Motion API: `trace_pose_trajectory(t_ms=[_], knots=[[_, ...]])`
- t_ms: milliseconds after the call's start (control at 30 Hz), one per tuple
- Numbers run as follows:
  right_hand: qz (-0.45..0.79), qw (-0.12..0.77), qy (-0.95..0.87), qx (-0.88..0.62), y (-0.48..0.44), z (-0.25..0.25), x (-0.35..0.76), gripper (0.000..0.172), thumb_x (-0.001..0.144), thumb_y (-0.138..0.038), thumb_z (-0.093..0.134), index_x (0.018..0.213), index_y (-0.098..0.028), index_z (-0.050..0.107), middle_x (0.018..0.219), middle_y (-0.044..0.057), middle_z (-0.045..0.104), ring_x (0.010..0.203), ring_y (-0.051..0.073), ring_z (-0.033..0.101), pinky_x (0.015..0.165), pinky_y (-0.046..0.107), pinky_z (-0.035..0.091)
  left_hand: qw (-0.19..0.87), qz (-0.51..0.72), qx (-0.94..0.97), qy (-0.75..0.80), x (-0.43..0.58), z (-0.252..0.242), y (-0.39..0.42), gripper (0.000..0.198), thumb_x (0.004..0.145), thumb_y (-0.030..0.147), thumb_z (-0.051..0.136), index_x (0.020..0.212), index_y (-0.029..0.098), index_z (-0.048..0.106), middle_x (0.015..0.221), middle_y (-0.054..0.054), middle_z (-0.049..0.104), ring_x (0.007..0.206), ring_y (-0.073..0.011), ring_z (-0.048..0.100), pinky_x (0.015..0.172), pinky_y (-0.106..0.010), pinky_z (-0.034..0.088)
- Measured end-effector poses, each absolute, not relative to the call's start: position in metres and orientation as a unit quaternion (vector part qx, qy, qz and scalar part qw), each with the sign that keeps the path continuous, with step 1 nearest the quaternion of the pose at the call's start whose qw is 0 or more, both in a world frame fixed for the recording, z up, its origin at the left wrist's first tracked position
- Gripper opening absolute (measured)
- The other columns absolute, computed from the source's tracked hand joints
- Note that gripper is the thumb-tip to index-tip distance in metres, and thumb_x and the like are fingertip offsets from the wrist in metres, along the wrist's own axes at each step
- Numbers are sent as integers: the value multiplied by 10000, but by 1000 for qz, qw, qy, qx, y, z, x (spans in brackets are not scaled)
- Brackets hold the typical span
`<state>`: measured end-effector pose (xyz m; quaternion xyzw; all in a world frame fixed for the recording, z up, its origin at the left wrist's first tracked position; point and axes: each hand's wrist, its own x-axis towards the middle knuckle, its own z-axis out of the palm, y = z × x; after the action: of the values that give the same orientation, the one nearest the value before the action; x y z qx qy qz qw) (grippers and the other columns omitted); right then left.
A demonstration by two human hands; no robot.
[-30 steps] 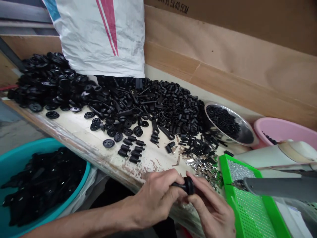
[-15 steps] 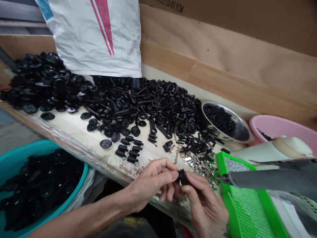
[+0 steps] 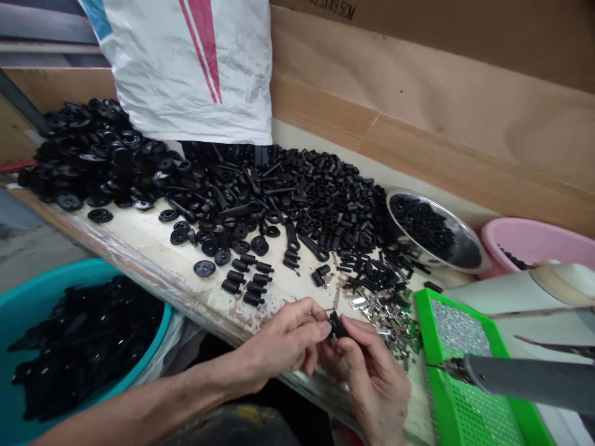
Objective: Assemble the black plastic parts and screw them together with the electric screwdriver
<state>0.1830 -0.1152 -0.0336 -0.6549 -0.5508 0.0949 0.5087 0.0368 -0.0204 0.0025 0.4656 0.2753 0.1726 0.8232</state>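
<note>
My left hand (image 3: 283,344) and my right hand (image 3: 372,378) meet at the near edge of the workbench (image 3: 153,248). Both pinch one small black plastic part (image 3: 336,324) between thumbs and fingertips. Just beyond the hands lie a scatter of small silver metal clips (image 3: 385,316) and a row of short black pins (image 3: 248,279). A big heap of black tubes and arms (image 3: 320,198) and a heap of black wheels (image 3: 93,155) fill the back of the bench.
A steel bowl (image 3: 471,260) of black screws and a pink basin (image 3: 539,238) stand at the right. A green mesh tray (image 3: 506,396) holds small silver screws, with a grey power screwdriver (image 3: 525,378) over it. A teal tub (image 3: 28,297) of black parts sits lower left; a white sack (image 3: 195,68) stands behind.
The black part went from sideways in my left hand's grip to a fingertip pinch between both hands, and the hands drew slightly toward me and left. The grey screwdriver dropped lower in view.
</note>
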Motion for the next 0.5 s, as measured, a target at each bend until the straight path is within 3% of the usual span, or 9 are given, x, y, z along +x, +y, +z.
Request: trace_pose_trajectory(t_ms=[167,333,500], knots=[[149,510,-505,-680,-117,-40,178,336,846,-219,632,1181,-223,607,1050,67,710,832,166,702,688,250,580,807,186,467,310,34,12,-15,151,789,266,618,861,138,579,639,57,475,544,-56,388,538,-184,313],[78,513,-570,-638,-111,-38,178,249,848,-156,608,1078,-233,662,1041,54,692,973,185,654,829,309,546,815,188,451,312,33,12,-16,194,821,312,612,906,141,575,539,75,442,462,-51,347,468,-183,254],[83,497,-589,-632,-107,-30,180,240,871,-159,580,1090,-230,646,1039,61,672,962,179,644,795,292,550,811,196,464,298,35,9,-19,194,850,306,582,924,127,581,539,66,445,456,-50,362,442,-172,243]])
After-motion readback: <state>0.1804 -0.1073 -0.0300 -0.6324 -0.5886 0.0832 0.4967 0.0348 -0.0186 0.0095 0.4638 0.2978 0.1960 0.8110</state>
